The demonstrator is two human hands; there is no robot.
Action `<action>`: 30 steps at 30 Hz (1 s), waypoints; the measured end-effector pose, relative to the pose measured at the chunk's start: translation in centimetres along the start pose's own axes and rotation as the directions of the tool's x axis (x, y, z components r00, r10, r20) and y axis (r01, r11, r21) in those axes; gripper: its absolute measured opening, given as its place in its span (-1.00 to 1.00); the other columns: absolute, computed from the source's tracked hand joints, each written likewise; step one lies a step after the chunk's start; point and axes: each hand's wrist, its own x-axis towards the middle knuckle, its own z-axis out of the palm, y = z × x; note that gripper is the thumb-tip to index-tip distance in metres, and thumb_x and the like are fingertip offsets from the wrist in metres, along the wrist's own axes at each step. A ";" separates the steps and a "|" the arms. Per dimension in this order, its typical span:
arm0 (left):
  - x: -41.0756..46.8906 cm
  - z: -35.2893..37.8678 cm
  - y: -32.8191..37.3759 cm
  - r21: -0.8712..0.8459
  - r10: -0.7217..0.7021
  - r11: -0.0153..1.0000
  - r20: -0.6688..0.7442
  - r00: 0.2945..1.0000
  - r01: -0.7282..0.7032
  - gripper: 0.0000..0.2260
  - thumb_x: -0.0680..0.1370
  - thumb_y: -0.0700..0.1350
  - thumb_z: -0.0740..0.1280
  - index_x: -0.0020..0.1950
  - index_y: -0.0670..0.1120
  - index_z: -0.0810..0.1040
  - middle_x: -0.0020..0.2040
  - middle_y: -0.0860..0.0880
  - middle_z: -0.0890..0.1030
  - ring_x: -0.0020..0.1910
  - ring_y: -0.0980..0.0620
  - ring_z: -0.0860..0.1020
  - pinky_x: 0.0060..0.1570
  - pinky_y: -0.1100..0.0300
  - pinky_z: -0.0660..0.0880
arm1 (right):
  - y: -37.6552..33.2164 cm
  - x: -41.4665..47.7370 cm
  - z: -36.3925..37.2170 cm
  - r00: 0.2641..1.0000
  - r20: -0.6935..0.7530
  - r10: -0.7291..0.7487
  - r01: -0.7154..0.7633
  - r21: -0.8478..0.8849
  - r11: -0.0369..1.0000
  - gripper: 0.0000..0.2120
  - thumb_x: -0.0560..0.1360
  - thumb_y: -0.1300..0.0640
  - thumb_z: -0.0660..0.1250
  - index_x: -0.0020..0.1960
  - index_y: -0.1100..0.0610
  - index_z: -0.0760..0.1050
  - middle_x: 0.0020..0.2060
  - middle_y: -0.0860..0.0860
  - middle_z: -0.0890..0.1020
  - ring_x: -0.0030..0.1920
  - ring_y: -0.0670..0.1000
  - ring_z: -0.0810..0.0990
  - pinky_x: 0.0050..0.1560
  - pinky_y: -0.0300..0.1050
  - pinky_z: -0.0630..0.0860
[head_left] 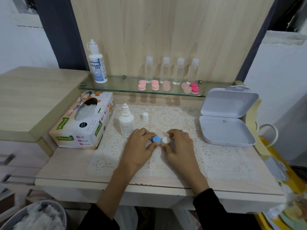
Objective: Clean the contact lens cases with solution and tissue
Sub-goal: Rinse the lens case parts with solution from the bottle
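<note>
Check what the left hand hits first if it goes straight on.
Probably the loose white cap, just beyond the left hand, which grips the blue-lidded case. It might pass right of the cap; depth is unclear.

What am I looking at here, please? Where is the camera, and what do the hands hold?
No machine here: a person works with bare hands. The single picture comes from a camera on the person's head, looking down at a desk. The left hand and right hand hold one small lens case: the left grips its blue cap, the right pinches its white cap. On the lace mat stands an open small bottle, the bottle cap beside it. A tissue box lies left, an open white box right. The glass shelf behind carries a large bottle, four clear bottles and pink cases.
</note>
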 end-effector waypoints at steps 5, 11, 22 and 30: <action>0.0 0.1 -0.1 0.001 0.004 1.000 0.007 1.000 -0.004 -0.74 0.47 -0.01 0.42 0.13 -0.05 0.62 -0.08 0.06 0.53 -0.04 0.05 0.44 0.00 0.20 0.39 | 0.3 0.0 0.3 0.999 -0.025 -0.046 0.045 -0.029 0.999 -0.77 0.42 0.27 0.37 0.04 0.05 0.55 -0.02 -0.08 0.54 0.00 -0.02 0.42 -0.01 -0.10 0.30; 0.0 0.1 -0.1 0.002 -0.002 1.000 0.012 1.000 0.002 -0.74 0.47 -0.01 0.42 0.13 -0.05 0.62 -0.08 0.06 0.53 -0.03 0.06 0.43 0.01 0.23 0.37 | 0.5 0.2 0.3 0.998 -0.022 -0.051 0.050 -0.050 0.998 -0.81 0.43 0.27 0.41 0.01 0.09 0.55 -0.05 -0.07 0.55 -0.03 -0.01 0.43 -0.05 -0.13 0.25; 0.1 0.0 0.1 -0.003 -0.013 1.000 0.022 1.000 0.013 -0.75 0.46 -0.03 0.44 0.11 -0.06 0.63 -0.09 0.04 0.53 -0.05 0.06 0.43 -0.01 0.28 0.30 | 0.1 0.3 0.2 1.000 -0.003 -0.030 0.030 -0.091 0.995 -0.86 0.45 0.23 0.39 0.00 0.12 0.54 -0.04 -0.03 0.56 -0.02 0.01 0.43 -0.07 -0.16 0.16; 0.2 0.1 0.0 -0.004 -0.014 1.000 0.024 1.000 0.014 -0.75 0.46 -0.03 0.44 0.11 -0.06 0.63 -0.10 0.05 0.53 -0.05 0.06 0.43 -0.01 0.28 0.30 | 0.0 0.3 0.3 1.000 -0.006 -0.023 0.022 -0.126 0.992 -0.88 0.45 0.22 0.40 -0.02 0.11 0.52 -0.07 -0.02 0.55 -0.03 0.02 0.43 -0.10 -0.18 0.11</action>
